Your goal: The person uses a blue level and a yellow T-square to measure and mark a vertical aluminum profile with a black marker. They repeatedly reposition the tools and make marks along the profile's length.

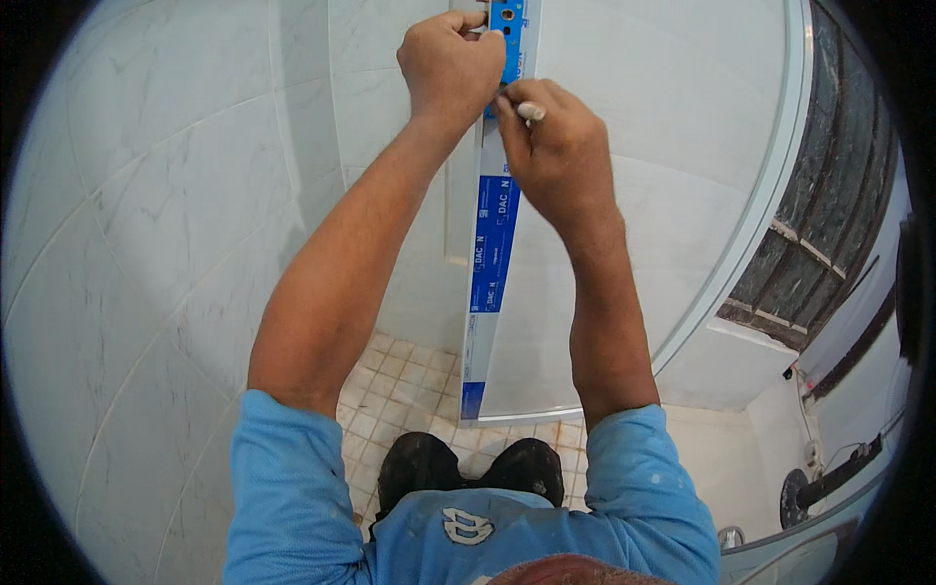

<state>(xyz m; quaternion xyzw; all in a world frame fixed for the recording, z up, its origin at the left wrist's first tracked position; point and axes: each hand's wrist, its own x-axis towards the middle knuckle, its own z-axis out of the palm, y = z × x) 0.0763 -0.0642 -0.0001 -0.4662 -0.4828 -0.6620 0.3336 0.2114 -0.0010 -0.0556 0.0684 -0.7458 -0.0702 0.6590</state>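
Observation:
Up at the top of the view, my left hand [453, 68] is closed, its fingers and thumb gripping the edge of a blue strip with holes [509, 44]. This strip lies against the upright edge of a white-framed door or panel [643, 224]. My right hand [561, 146] is just below and to the right, pinching a slim pen-like tool [530, 111] whose pale end sticks out over the hand. The tool's tip meets the lower part of the strip, hidden by my fingers. Blue-and-white protective film [494, 239] covers the frame edge below.
Marbled tile wall [175, 224] rises close on the left. Small square floor tiles [390, 390] lie around my feet. At right are a pale curved frame [770, 185], a dark slatted window [819, 195] and a black pipe fitting [795, 497] with cables.

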